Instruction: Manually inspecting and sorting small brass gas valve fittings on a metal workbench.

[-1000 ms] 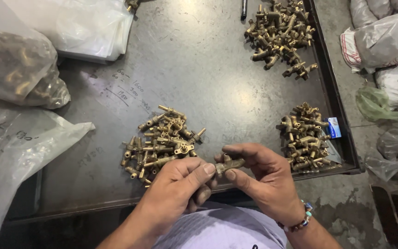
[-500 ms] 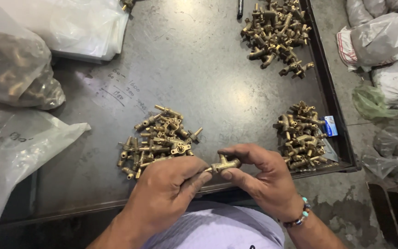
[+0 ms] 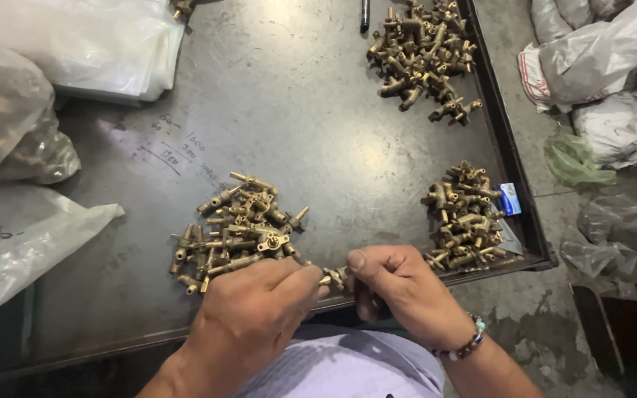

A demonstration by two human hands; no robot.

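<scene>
Together, both hands — left hand, right hand — curled tight, pinching one brass fitting between fingertips.

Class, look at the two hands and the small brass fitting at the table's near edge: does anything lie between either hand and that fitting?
Nothing visible does. The left hand and right hand both grip the fitting directly with their fingertips. The nearest pile lies apart, beyond the left hand.

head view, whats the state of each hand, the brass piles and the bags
left hand: closed on a small brass fitting
right hand: pinching the same fitting
near left pile: loose heap on the metal tray
near right pile: loose heap
far pile: loose heap
clear bag: holds brass parts
white bags: lying flat
</scene>
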